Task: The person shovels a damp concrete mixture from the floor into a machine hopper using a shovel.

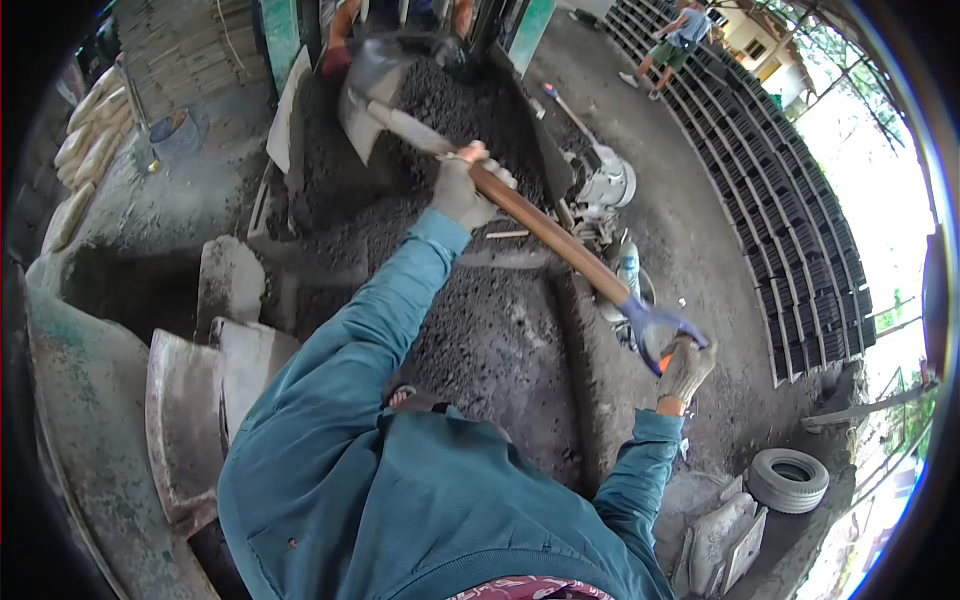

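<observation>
A shovel with a brown wooden shaft [560,240] lies diagonally across the view. My left hand [465,188], in a pale glove, is closed round the shaft near the metal blade. My right hand [687,368], also gloved, grips the blue D-shaped handle [650,325] at the other end. The metal blade [365,100] is tilted and slightly blurred, over a trough of dark, crumbly material [455,115]. More dark material [490,350] lies on the floor below my arms.
Another person's gloved hands [456,58] are beyond the trough. A person [682,42] stands by long racks of dark blocks [770,200] at right. Also around are a bottle [628,265], a tyre [789,480], a bucket [175,135], stacked sacks [98,135] and curved metal pieces [185,420].
</observation>
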`<state>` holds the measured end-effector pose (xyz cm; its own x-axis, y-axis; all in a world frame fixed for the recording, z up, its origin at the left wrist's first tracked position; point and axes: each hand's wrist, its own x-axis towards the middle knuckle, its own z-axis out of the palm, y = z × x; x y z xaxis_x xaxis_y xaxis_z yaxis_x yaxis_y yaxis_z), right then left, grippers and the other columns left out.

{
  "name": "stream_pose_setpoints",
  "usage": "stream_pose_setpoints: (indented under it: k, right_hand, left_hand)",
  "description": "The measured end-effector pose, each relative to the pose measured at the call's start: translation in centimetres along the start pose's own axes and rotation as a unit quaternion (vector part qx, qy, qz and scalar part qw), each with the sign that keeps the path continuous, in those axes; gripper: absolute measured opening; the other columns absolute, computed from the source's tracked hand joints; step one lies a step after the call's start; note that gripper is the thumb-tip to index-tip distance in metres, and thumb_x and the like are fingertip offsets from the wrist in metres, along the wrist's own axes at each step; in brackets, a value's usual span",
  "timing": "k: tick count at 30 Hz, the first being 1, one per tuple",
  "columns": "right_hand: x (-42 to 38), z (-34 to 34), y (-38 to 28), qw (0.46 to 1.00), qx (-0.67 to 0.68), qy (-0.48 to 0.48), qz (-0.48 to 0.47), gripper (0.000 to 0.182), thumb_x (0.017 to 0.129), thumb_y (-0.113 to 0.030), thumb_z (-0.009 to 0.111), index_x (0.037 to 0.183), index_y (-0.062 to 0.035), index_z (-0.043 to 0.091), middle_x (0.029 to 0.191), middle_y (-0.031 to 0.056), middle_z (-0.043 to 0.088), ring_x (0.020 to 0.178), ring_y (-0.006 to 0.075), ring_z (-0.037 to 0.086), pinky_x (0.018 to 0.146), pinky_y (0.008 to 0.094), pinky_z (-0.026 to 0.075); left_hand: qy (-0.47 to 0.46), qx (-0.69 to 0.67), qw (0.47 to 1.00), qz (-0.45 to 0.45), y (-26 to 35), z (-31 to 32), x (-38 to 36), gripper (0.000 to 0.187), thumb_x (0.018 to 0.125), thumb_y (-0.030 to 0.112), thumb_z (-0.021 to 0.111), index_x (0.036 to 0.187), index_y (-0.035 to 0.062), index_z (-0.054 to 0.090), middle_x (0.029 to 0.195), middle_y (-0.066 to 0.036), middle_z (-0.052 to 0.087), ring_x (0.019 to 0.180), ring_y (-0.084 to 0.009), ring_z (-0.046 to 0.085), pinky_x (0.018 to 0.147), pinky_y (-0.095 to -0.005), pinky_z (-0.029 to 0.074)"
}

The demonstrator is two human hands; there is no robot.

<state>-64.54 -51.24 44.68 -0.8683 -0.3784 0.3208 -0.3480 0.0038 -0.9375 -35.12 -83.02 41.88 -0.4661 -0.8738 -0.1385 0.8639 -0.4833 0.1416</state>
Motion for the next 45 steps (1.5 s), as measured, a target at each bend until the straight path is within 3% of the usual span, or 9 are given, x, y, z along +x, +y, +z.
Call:
stream_pose_setpoints:
  k: [5,6,7,10,11,16,21,29,45]
  right_hand:
    - [-5.8,-14.3,23.2,0.942,-0.01,-0.056,0.329,0.01,0.083,-0.006,0.052,0.083,-0.0046,0.062,0.076,0.0098,0.065,0.061,0.0181,0.063,0.051,0.0335,0.05]
    - [-7.7,-17.2,26.4,0.886,0.097,-0.062,0.449,0.015,0.085,-0.015,0.057,0.086,-0.005,0.068,0.08,0.0055,0.067,0.068,0.0197,0.063,0.065,0.0321,0.054]
    - [-8.3,-23.6,35.8,0.911,-0.101,-0.123,0.381,0.025,0.089,-0.029,0.055,0.082,-0.0076,0.066,0.088,0.0058,0.069,0.083,0.0215,0.065,0.079,0.0335,0.054]
    - [-14.7,-32.7,38.4,0.831,-0.191,-0.079,0.517,0.018,0.088,-0.019,0.053,0.082,-0.0111,0.067,0.063,0.0077,0.063,0.056,0.0191,0.064,0.041,0.0325,0.047]
    - [-15.9,-31.9,31.6,0.83,-0.118,0.046,0.543,0.016,0.085,-0.013,0.056,0.076,-0.0122,0.069,0.078,0.008,0.069,0.064,0.0189,0.068,0.052,0.0369,0.053]
    - [-16.8,-36.4,28.8,0.826,-0.182,-0.175,0.504,0.012,0.078,0.0,0.055,0.087,-0.0005,0.062,0.073,0.0114,0.063,0.049,0.0227,0.06,0.04,0.0363,0.047]
    - [-14.3,-24.9,17.9,0.808,-0.081,-0.185,0.553,0.017,0.089,-0.004,0.066,0.102,0.0007,0.055,0.067,0.0083,0.055,0.047,0.0185,0.053,0.043,0.0353,0.048]
    - [-14.4,-5.1,8.4,0.85,-0.119,-0.399,0.322,0.035,0.086,-0.017,0.078,0.108,0.0034,0.059,0.078,0.0072,0.064,0.055,0.0132,0.059,0.05,0.0276,0.048]
    - [-20.0,33.9,12.5,0.781,-0.055,-0.448,0.431,0.017,0.088,-0.006,0.069,0.1,0.0006,0.06,0.07,0.0093,0.062,0.054,0.0187,0.061,0.047,0.0332,0.048]
  left_hand:
    - [-0.155,0.178,0.965,-0.118,-10.2,-4.6,-12.1,0.019,0.091,0.022,0.065,0.099,0.0048,0.061,0.089,-0.01,0.064,0.092,-0.0297,0.064,0.088,-0.0461,0.051]
    - [-0.183,0.218,0.95,-0.13,-12.4,-7.2,-14.3,0.021,0.09,0.021,0.065,0.101,0.0037,0.061,0.094,-0.011,0.064,0.096,-0.0297,0.064,0.09,-0.0462,0.051]
    - [-0.212,0.258,0.932,-0.141,-14.8,-10.1,-16.4,0.024,0.089,0.021,0.066,0.104,0.0026,0.061,0.1,-0.012,0.065,0.099,-0.0297,0.063,0.092,-0.0464,0.051]
    - [-0.074,0.195,0.942,-0.264,-18.8,-15.2,-24.1,0.032,0.095,0.012,0.063,0.124,-0.001,0.057,0.114,-0.015,0.063,0.109,-0.0294,0.064,0.095,-0.0452,0.055]
    - [0.023,0.154,0.939,-0.306,-19.6,-16.5,-26.2,0.035,0.095,0.012,0.063,0.127,-0.0006,0.056,0.116,-0.016,0.063,0.112,-0.0311,0.063,0.096,-0.0461,0.055]
    - [0.313,0.004,0.923,-0.223,-22.6,-28.0,-30.3,0.019,0.096,0.019,0.063,0.109,0.0064,0.055,0.097,-0.012,0.061,0.094,-0.0333,0.065,0.084,-0.0529,0.057]
    - [0.479,0.02,0.872,-0.096,-23.0,-36.4,-29.8,0.023,0.093,0.022,0.067,0.106,0.0105,0.052,0.085,-0.011,0.061,0.081,-0.0333,0.066,0.079,-0.0535,0.058]
    - [0.598,-0.123,0.79,-0.049,-16.6,-40.4,-24.0,0.026,0.098,0.033,0.051,0.09,0.0076,0.051,0.069,-0.008,0.052,0.061,-0.0275,0.054,0.069,-0.0496,0.054]
    - [0.484,-0.106,0.853,0.165,9.4,-48.4,-4.2,0.011,0.091,0.015,0.058,0.081,0.0165,0.052,0.066,-0.004,0.051,0.056,-0.025,0.056,0.061,-0.0473,0.051]
